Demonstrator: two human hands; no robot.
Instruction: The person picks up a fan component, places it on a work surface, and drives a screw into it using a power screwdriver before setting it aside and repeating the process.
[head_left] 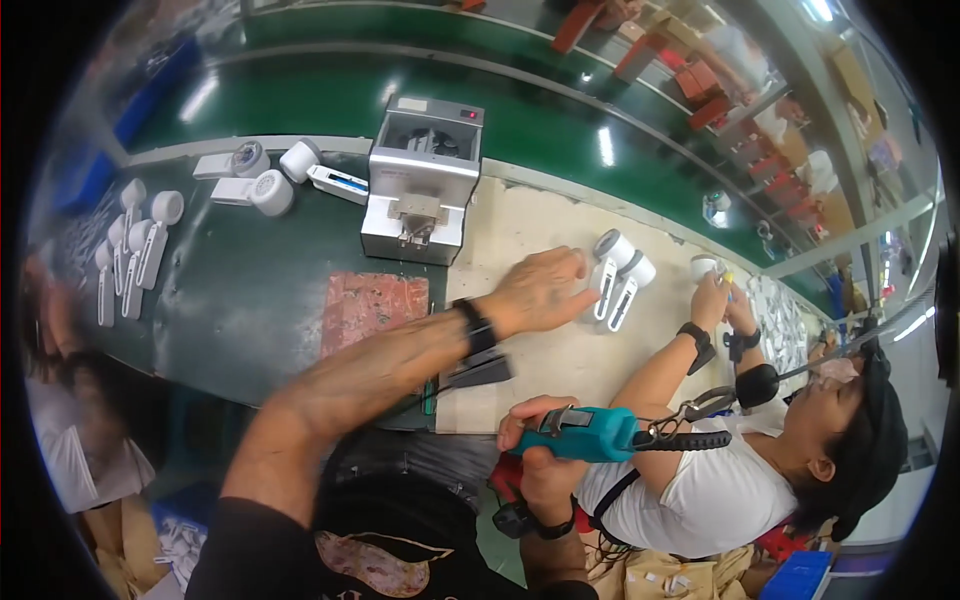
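Observation:
My left hand (545,290) reaches across to the right over the pale board, fingers apart and nothing in them. Just beyond its fingertips lie two white handheld devices (622,290), each with a round head and a slim open handle; they look like small fans. Whether the fingertips touch the nearer one I cannot tell. Close to my body, my right hand (540,455) is wrapped round a teal electric screwdriver (590,435), held level. The tool's black cord end points right, near a metal hook. Its bit is hidden by my hand.
A silver screw feeder (420,180) stands at the table's back. Similar white devices lie left of it (270,192) and at far left (130,245). A reddish mat (375,310) lies in front. At right, a co-worker (700,480) in white handles a white part; another person (70,420) is far left.

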